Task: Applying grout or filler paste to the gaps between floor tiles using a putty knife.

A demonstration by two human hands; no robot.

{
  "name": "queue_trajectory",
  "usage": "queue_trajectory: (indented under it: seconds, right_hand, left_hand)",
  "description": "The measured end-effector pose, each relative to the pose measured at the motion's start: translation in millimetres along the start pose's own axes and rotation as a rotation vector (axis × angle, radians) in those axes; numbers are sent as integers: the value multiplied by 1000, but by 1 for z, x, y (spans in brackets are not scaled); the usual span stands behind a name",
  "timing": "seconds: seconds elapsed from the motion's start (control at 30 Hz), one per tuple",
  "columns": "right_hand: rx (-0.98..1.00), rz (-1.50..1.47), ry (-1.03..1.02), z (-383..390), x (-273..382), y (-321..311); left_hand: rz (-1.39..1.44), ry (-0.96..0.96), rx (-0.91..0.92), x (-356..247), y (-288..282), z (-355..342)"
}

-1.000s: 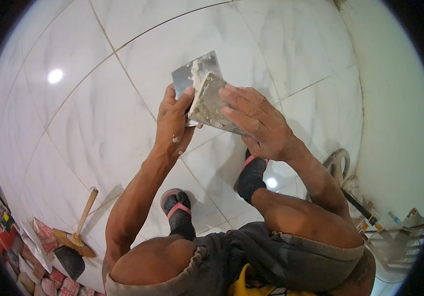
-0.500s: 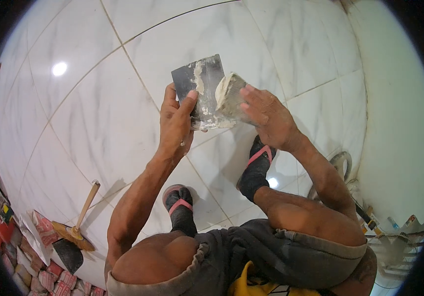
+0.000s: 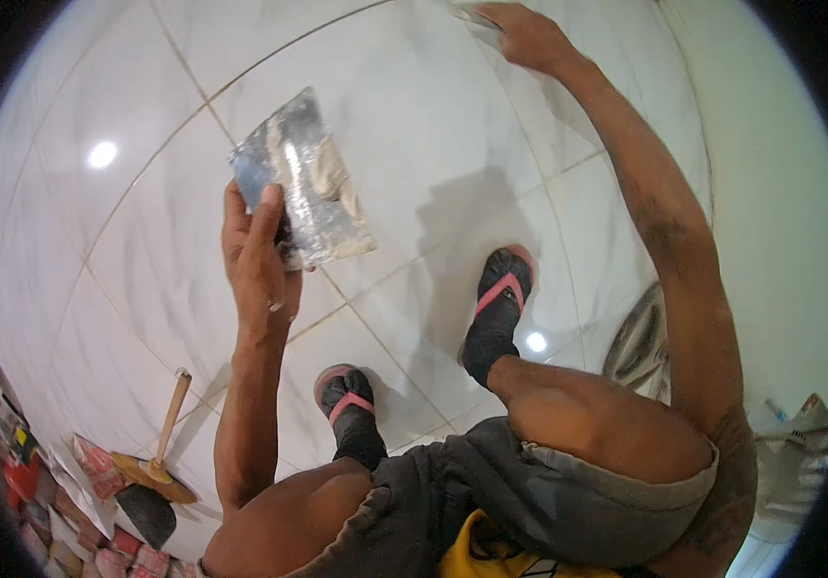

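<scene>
Left grip (image 3: 258, 258) closed around trowel (image 3: 300, 181)

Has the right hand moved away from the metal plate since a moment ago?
Yes. The right hand has left the metal plate, which the left hand holds, and reached up and forward across the white floor tiles, well past the grout line.

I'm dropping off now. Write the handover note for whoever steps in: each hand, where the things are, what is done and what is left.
Left hand: grips a flat metal plate smeared with pale paste, held above the floor.
Right hand: stretched out to a white floor tile at the top edge; a small tool seems to be under it, mostly cut off.
Person squats in sandals; a wooden-handled tool lies to the lower left.
Done: paste loaded on the plate.
Left: some paste remains on the plate; how much of the floor is treated cannot be told.
</scene>
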State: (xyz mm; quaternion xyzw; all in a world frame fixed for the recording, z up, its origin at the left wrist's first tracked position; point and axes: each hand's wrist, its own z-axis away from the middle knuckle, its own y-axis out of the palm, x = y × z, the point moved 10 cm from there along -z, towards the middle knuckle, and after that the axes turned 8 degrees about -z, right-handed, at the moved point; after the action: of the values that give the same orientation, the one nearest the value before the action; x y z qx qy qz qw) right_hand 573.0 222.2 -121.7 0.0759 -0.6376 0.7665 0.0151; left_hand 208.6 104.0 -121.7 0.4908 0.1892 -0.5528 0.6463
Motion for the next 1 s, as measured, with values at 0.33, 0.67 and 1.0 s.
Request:
queue_trajectory:
  seconds: [0.33,0.67,1.0]
  right_hand:
    - [271,59,-15,124,-29,57]
    - [328,-163,392,239,0,77]
    - [128,-1504,766,223,5,45]
  left_hand:
    - [-15,-35,-42,3,-2,7]
    - [-6,-33,-39,7,0,3]
    - [-75,6,3,17,5,5]
